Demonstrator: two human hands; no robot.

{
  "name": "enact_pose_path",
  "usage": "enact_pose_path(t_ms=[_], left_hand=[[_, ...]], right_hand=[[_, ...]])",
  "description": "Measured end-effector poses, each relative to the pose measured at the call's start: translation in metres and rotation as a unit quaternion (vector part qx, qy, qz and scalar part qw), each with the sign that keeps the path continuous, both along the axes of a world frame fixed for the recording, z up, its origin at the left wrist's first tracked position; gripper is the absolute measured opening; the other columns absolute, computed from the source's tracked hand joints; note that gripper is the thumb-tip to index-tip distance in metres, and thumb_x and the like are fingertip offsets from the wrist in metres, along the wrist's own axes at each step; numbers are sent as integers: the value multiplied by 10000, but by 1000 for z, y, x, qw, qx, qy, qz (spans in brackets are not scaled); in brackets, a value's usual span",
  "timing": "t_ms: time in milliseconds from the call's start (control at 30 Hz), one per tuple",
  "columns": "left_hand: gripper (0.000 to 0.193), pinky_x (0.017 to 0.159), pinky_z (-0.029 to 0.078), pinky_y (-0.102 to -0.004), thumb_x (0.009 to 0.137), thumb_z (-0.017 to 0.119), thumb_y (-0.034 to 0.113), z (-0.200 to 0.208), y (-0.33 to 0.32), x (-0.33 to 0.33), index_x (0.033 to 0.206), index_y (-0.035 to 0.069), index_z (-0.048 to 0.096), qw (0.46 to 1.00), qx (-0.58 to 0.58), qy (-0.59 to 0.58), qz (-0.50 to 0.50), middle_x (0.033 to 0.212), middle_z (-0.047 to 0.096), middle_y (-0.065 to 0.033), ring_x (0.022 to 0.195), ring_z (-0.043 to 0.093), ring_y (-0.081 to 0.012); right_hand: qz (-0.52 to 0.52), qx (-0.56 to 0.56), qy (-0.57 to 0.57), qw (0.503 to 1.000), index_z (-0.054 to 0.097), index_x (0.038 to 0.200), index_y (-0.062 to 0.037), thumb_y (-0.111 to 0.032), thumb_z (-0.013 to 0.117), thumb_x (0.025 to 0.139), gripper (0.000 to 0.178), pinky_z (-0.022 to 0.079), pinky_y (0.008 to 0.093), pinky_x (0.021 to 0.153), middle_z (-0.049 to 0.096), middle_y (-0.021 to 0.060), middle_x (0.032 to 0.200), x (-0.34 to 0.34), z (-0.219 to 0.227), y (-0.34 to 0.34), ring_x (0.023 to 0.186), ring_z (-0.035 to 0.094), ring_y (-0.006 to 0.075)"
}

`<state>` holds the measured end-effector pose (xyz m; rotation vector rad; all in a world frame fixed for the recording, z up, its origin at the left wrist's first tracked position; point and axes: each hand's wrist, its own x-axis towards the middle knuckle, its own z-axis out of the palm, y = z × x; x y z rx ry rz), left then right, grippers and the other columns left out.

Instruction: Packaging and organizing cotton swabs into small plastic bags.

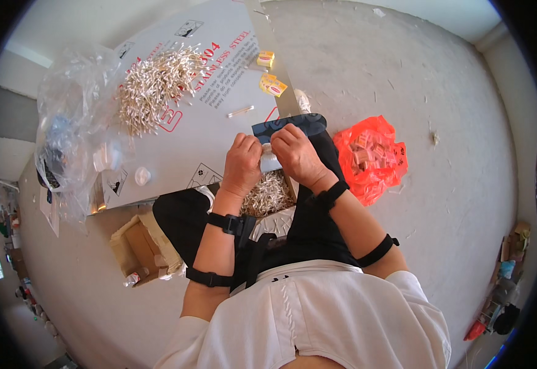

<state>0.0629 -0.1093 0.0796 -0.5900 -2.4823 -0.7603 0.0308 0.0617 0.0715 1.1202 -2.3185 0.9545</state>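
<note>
Both of my hands are together over my lap, fingers bent inward. My left hand (242,161) and my right hand (295,155) pinch a small whitish translucent item (271,162) between them; its kind is partly hidden by the fingers. Just below, between my legs, sits a box holding a heap of cotton swabs (268,195). A dark blue patterned piece (308,123) lies beyond my right hand, over my knee. On the grey panel-topped table (213,132) in front rests a large pile of loose cotton swabs (158,86).
A few swabs (241,112) lie apart on the table, near yellow packets (271,85). Clear plastic bag (75,123) and white round lid (142,176) are at the table's left. An open cardboard box (142,249) stands on the floor left; a red bag (373,175) of small packs, right.
</note>
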Motion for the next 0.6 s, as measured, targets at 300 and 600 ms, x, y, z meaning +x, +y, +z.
enact_pose_path(t_ms=[300, 600], left_hand=[[194, 749, 525, -381, 686, 717, -37, -5, -4, 0, 858, 7, 639, 997, 23, -62, -37, 902, 641, -94, 875, 609, -294], [200, 738, 528, -365, 692, 698, -54, -10, -5, 8, 876, 16, 664, 999, -2, 1, -32, 902, 642, -86, 856, 612, -271]], right_hand=[[1, 48, -34, 998, 610, 779, -67, -31, 702, 686, 136, 495, 364, 774, 662, 33, 916, -4, -4, 5, 882, 622, 239], [25, 34, 25, 999, 607, 773, -44, -74, 633, 695, 88, 490, 368, 786, 639, 54, 879, -2, -4, 5, 878, 606, 253]])
